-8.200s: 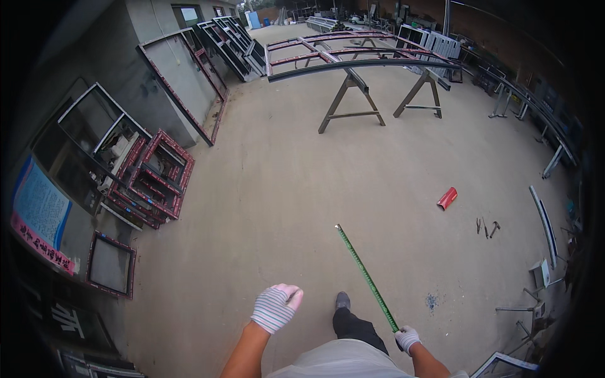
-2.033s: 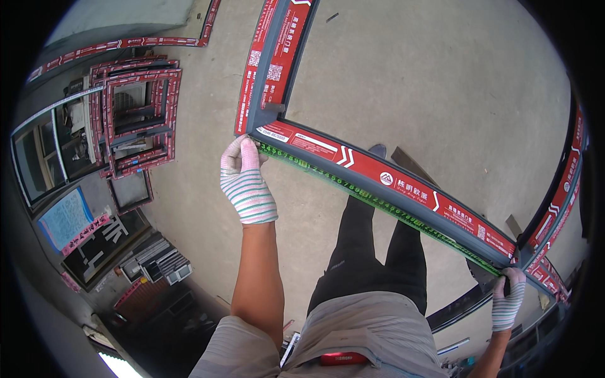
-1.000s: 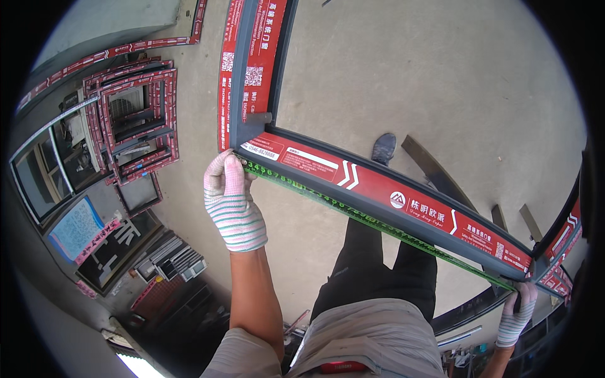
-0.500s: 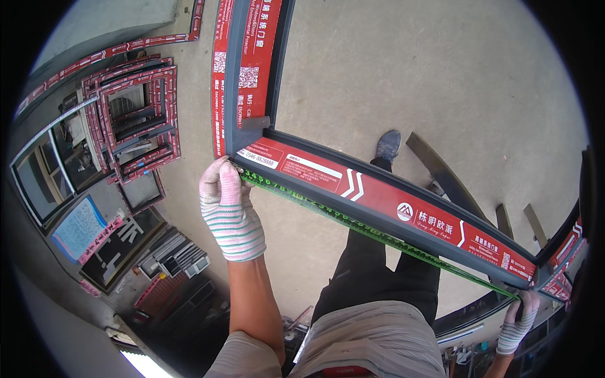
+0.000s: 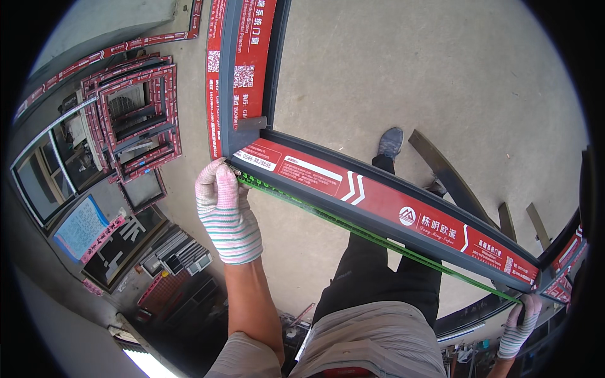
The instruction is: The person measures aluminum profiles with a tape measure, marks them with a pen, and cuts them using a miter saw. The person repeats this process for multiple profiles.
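Observation:
A dark grey window frame (image 5: 378, 194) covered in red protective film stretches across the middle, with one bar running away from me at its left corner. Along its near edge lies the taut green blade of a tape measure (image 5: 384, 241). My left hand (image 5: 229, 217), in a striped pink and white knit glove, pinches the blade's metal end at the left corner. At the far right corner my right hand (image 5: 522, 324), gloved alike, is closed around the other end of the tape; something dark shows between its fingers, and the case is mostly hidden.
Red-filmed frames (image 5: 135, 113) lean in a stack at the left. Below them are a blue and white sheet (image 5: 90, 227) and a pile of metal profiles (image 5: 173, 255). Loose dark strips (image 5: 444, 167) lie on the concrete floor beyond the frame, near my shoe (image 5: 391, 142).
The tape blade has tilted more edge-on, so fewer of its markings show. My left hand and the frame's left corner have shifted slightly left; my right hand sits slightly lower and further right.

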`<state>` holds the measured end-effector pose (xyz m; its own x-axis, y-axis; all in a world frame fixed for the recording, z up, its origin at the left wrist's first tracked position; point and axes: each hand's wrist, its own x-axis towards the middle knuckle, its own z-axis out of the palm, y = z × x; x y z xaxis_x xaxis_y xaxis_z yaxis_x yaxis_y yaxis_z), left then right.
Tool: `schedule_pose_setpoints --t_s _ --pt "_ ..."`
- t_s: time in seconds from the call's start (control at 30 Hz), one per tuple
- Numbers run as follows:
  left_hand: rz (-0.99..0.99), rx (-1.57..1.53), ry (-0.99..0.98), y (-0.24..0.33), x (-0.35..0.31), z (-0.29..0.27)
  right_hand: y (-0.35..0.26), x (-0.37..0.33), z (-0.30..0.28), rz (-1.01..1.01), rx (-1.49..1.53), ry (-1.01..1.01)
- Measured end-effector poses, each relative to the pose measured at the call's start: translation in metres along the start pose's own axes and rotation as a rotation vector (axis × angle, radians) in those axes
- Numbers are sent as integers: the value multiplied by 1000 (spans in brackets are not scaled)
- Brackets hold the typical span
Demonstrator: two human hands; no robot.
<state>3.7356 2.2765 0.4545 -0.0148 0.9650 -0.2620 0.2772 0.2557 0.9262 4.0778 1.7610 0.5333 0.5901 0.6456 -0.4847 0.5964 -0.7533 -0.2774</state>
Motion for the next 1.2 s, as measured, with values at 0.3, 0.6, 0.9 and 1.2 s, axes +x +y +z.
schedule_pose_setpoints --t_s 0.3,0.6,0.9,1.2 --pt "13 -5 -8 -3 0 -3 2 -2 -1 21 22 -7" --pt "26 -13 -19 -3 0 -1 5 -3 -2 38 27 -13" --pt "53 -29 -21 -4 -1 0 6 -3 -1 71 11 -13" --pt "76 -7 11 -10 3 -3 14 -7 1 24 0 -10"
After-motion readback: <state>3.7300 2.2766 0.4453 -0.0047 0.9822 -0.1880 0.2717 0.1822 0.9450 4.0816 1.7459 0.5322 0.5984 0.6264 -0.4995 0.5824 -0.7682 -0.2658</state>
